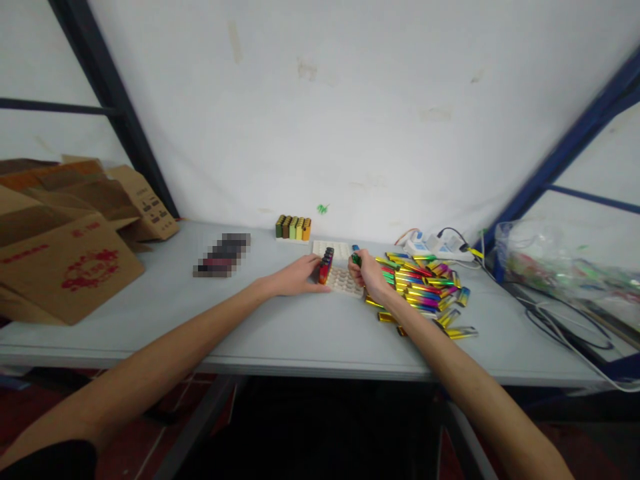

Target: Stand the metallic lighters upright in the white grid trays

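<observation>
Several glossy lighters (326, 267) against curved left hand (301, 275), grip unclear; right hand (367, 270) pinching green lighter (356, 260); pitted tray (344, 283).

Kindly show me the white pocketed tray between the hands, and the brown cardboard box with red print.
White pocketed tray (344, 283), head view: pocketed top.
Red-printed brown cardboard box (65, 267), head view: front panel.

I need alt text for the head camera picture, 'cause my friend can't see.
Someone's left hand touches a row of upright lighters at the left of a white tray, while the right hand holds a green lighter. Shiny lighters lie heaped at right on a gray table, with cardboard boxes at left.
</observation>
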{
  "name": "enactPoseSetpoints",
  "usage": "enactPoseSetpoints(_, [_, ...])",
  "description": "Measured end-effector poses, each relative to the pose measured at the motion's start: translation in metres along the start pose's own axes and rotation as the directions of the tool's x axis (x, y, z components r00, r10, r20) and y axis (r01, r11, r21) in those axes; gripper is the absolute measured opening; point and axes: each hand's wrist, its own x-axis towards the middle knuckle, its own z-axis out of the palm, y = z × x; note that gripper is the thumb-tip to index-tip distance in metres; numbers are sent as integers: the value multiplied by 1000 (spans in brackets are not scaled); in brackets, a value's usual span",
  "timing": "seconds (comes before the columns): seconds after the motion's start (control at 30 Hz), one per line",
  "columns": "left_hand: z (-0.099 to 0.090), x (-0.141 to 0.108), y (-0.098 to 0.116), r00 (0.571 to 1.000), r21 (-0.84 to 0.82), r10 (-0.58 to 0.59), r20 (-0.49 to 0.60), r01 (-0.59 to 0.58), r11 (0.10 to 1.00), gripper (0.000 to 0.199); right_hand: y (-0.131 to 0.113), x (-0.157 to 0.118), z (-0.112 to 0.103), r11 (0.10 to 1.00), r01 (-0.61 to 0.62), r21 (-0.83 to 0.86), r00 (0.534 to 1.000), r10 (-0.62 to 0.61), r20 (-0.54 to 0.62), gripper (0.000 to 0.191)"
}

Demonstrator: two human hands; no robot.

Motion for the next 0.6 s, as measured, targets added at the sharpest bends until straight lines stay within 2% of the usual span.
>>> enactPoseSetpoints(0.1, [1, 0, -1, 1000, 1, -5, 6, 5, 1000, 77, 1, 0, 0, 1000, -2, 1, 1000, 2, 9, 39])
enactPoseSetpoints(0.23, [1, 0, -2, 1000, -7, 3, -12, -3, 1000, 76, 2, 3, -2, 999, 11, 36, 999, -12, 42, 55])
enactPoseSetpoints(0.33, [1, -1, -2, 1000, -17, 10, -20, -10, 1000, 75, 2, 6, -6, 992, 109, 59, 993, -111, 42, 63])
enactPoseSetpoints(0.4, [0, -1, -1, 1000, -21, 17, -18, -17, 1000, 74, 2, 8, -9, 982, 185, 35, 982, -186, 16, 62])
enactPoseSetpoints(0.6, [1, -1, -1, 1000, -24, 11, -17, -12, 1000, 75, 7, 11, -17, 919, 349, -184, 937, -348, 40, 53])
